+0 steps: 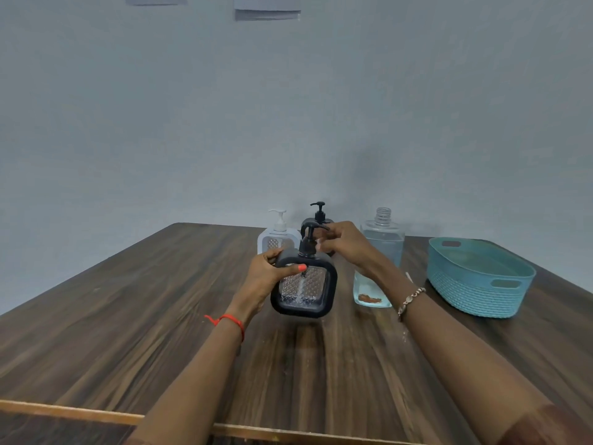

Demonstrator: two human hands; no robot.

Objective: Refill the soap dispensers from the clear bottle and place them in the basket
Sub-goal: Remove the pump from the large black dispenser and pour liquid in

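Note:
A black soap dispenser (pixel 305 290) with a clear textured window is in the middle of the table, tilted toward me. My left hand (pixel 272 274) grips its left side. My right hand (pixel 340 242) pinches its black pump head (pixel 309 232). Behind it stand a white dispenser (pixel 278 239) and a second black dispenser (pixel 318 213), partly hidden by my hands. The clear bottle (pixel 382 248), uncapped and holding bluish liquid, stands to the right behind my right wrist. A teal basket (pixel 481 284) sits at the far right with nothing visible in it.
The wooden table (pixel 160 316) reaches back to a pale wall. Its light front edge (pixel 64 409) runs along the bottom of the view. Papers (pixel 266 8) hang on the wall high up.

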